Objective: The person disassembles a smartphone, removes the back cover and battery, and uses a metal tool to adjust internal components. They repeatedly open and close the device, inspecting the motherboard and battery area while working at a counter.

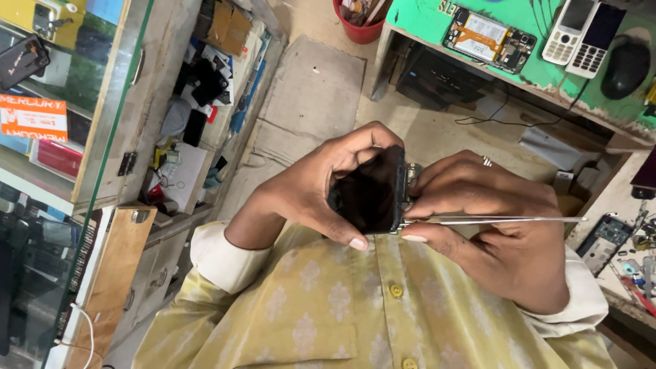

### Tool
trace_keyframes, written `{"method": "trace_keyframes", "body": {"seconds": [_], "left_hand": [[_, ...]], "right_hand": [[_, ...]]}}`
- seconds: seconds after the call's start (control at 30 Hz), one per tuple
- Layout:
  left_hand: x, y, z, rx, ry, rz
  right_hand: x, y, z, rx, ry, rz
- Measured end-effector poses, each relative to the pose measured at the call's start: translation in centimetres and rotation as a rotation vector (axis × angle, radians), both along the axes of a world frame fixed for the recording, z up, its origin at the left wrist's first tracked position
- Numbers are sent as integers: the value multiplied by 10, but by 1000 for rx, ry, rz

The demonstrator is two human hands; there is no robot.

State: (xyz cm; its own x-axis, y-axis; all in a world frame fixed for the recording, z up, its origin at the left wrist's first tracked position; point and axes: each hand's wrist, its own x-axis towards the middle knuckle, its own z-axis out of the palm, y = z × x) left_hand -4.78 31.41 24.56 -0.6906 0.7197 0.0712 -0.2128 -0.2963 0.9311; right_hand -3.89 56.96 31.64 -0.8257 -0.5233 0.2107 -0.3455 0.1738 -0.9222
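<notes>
Tweezers (492,220), pinched shut in the right hand (499,232), lie level, tips at the dark phone's (372,191) lower right edge; left hand (314,191) fingers clamp the phone upright.

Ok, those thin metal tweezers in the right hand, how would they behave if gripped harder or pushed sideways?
The tweezers look long and very slender, so they would probably flex. Their polished metal may slip between the right hand fingers. Their tip sits at the edge of the phone, held by the left hand, so a sideways push might skid.

The tweezers' (492,220) tips vanish behind the phone (372,191), whose far face is hidden
</notes>
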Motion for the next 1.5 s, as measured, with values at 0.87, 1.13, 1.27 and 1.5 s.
{"method": "trace_keyframes", "body": {"seconds": [0.87,1.13,1.27,1.5], "left_hand": [[-2,0,-5,-22,84,21],[-1,1,-6,-10,63,15],[-1,1,-7,-14,66,16],[-1,3,-8,-10,70,13]], "right_hand": [[1,-3,-1,32,-9,-24],[2,-2,-2,48,-28,-30],[3,-2,-3,23,-17,-32],[4,-1,-2,21,-18,-38]]}}
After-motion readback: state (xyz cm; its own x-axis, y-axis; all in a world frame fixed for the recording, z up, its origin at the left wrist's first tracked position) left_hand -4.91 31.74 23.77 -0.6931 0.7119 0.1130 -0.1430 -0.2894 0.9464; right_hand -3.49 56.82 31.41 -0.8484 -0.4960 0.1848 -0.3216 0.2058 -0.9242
